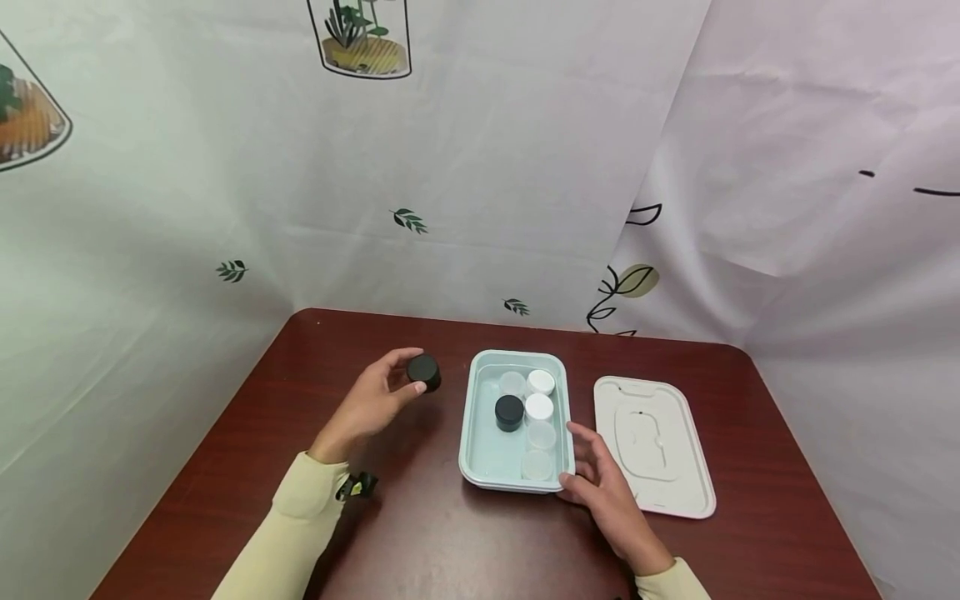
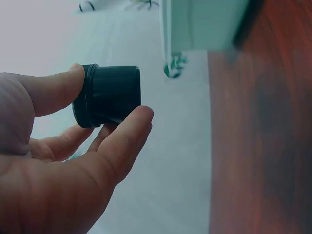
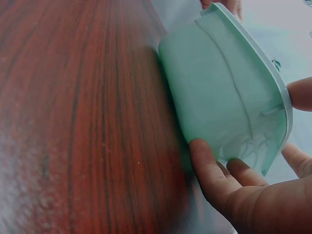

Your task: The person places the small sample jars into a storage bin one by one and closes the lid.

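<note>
Between thumb and fingers my left hand [image 1: 372, 397] pinches a small black jar [image 1: 424, 372], held above the table left of a pale blue plastic container [image 1: 472, 446]. In the left wrist view the jar [image 2: 117, 92] lies sideways, its wider ridged end towards the thumb. My right hand [image 1: 600, 487] grips the container's near right corner; in the right wrist view fingers [image 3: 207, 163] touch its side wall. Inside the container stand another black jar [image 1: 509, 412], two white round pieces [image 1: 539, 407] and three translucent ones [image 1: 540, 435], mostly along the right side.
A white lid [image 1: 667, 467] with raised outlines lies flat on the table right of the container. The dark red wooden table [image 1: 420, 533] meets a pale printed cloth [image 1: 480, 167] behind it and at both sides.
</note>
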A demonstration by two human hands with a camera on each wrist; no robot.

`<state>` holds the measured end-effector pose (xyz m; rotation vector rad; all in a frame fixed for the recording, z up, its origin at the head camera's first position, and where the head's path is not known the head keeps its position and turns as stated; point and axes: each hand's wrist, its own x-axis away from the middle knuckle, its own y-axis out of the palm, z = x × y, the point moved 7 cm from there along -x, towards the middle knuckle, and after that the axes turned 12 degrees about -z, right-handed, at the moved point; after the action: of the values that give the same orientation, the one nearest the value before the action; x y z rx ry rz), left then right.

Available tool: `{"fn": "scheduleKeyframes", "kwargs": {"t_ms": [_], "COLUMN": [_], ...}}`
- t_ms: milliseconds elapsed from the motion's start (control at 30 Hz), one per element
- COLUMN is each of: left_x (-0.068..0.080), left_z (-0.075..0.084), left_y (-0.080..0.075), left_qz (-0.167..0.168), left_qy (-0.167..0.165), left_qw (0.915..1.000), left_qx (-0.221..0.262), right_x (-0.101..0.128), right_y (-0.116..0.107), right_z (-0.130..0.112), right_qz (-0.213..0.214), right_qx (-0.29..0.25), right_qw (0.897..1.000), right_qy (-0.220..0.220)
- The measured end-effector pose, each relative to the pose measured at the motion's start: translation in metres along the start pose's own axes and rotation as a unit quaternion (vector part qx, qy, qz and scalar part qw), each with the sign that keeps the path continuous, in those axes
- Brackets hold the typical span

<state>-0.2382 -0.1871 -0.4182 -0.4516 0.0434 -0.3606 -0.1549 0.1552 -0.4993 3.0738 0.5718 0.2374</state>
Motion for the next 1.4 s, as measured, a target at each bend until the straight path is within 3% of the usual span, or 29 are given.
{"fn": "scheduleKeyframes", "kwargs": {"t_ms": [200, 567, 833, 1067, 1400], "left_x": [-0.008, -0.020, -0.025, -0.029, -0.035], "left_z": [0.023, 0.041, 0.050, 0.054, 0.055], "left_y": [0.020, 0.054, 0.085, 0.106, 0.123], "left_qz": [-0.043, -0.095, -0.157, -0.183, -0.205], "left_qy": [0.028, 0.059, 0.070, 0.083, 0.066], "left_qw": [0.9986, 0.9929, 0.9829, 0.9723, 0.9567], "left_qx": [-0.011, -0.040, -0.065, -0.119, -0.195], "right_x": [0.000, 0.000, 0.001, 0.000, 0.000], "right_y": [0.000, -0.001, -0.001, -0.001, -0.001], "right_z": [0.000, 0.001, 0.001, 0.001, -0.001], "right_qz": [0.001, 0.001, 0.002, 0.001, -0.006], "right_qx": [0.001, 0.001, 0.001, 0.001, 0.003], "right_qw": [1.000, 1.000, 1.000, 1.000, 1.000], "right_qy": [-0.003, 0.001, -0.003, 0.000, -0.004]}}
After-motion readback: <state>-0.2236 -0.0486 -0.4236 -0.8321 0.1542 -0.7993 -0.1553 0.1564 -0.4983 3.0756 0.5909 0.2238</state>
